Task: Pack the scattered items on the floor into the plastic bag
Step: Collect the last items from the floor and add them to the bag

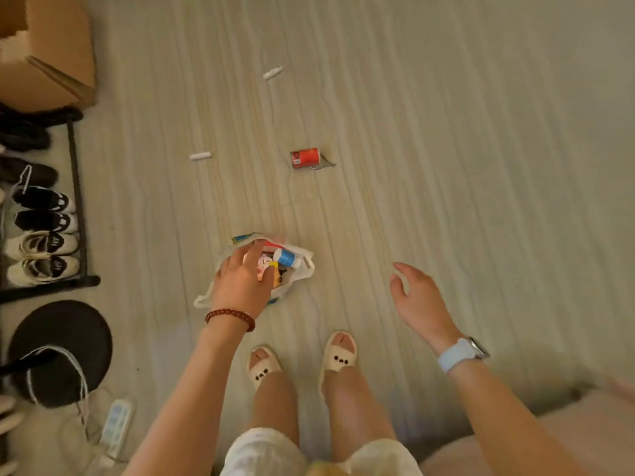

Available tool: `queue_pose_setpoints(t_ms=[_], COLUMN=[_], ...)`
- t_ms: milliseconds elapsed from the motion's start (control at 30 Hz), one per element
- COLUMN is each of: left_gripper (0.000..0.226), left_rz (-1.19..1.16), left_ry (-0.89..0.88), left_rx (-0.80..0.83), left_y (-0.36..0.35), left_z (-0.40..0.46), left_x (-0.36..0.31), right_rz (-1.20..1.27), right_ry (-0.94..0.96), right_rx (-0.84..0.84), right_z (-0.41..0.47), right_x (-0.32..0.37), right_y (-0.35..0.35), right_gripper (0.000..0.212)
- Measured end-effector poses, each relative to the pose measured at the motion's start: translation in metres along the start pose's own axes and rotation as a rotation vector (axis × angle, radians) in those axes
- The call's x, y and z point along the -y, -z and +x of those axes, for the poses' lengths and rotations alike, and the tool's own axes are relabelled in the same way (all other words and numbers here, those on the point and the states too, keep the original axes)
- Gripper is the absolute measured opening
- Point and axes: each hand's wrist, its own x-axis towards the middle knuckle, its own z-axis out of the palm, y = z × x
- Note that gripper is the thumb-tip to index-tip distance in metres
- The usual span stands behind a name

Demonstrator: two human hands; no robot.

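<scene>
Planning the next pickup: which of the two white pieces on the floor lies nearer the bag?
The white piece left of the red can; the other piece lies farther from the bag.

A cardboard box (51, 53) stands at the far left. Nearer along the left edge, a black shoe rack (77, 201) holds pairs of shoes (43, 243). A round black stool (60, 352) sits nearer still, beside a white power strip (115, 426).

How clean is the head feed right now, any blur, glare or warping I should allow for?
Head view: dim, warm light, no glare; soft overall, so the red can label is unreadable; wide-angle bending toward the edges, blurring the cardboard box; left hand covers part of the plastic bag mouth.
</scene>
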Motion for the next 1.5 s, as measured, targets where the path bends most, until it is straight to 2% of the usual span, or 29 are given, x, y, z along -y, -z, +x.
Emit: queue_pose_setpoints(t_ms=[167,367,600,800,967,1167,1300,1500], left_gripper=[0.046,0.043,0.043,0.042,0.04,0.039,0.038,0.037], left_rz=[-0.03,-0.118,-0.215,-0.303,-0.38,-0.636,-0.838,-1.069], left_ry=[-0.028,0.01,0.113,0.173,0.397,0.857,1.099,1.354], left_rx=[0.05,0.031,0.052,-0.098,-0.213,-0.488,-0.593,-0.671], left_y=[0.042,0.063,0.102,0.17,0.196,0.183,0.166,0.131], left_z=[0.006,0.056,0.166,0.266,0.318,0.356,0.365,0.386], left_x=[-0.071,-0.112,-0.158,-0.202,-0.209,-0.235,-0.273,-0.285], right_rz=[0.005,0.049,-0.056,-0.251,-0.378,-0.666,-0.855,-0.994], right_ry=[-0.066,-0.051,0.076,0.293,0.481,0.84,1.014,1.094], right_rx=[-0.021,-0.044,0.034,0.178,0.33,0.648,0.785,0.947], right_z=[-0.016,0.043,0.155,0.285,0.387,0.498,0.532,0.548], right_x=[-0.002,0.032,0.116,0.217,0.296,0.382,0.434,0.474], right_y=[0.083,0.133,0.204,0.253,0.264,0.257,0.241,0.184], right_gripper=[0.037,0.037,0.038,0.039,0.038,0.039,0.038,0.037])
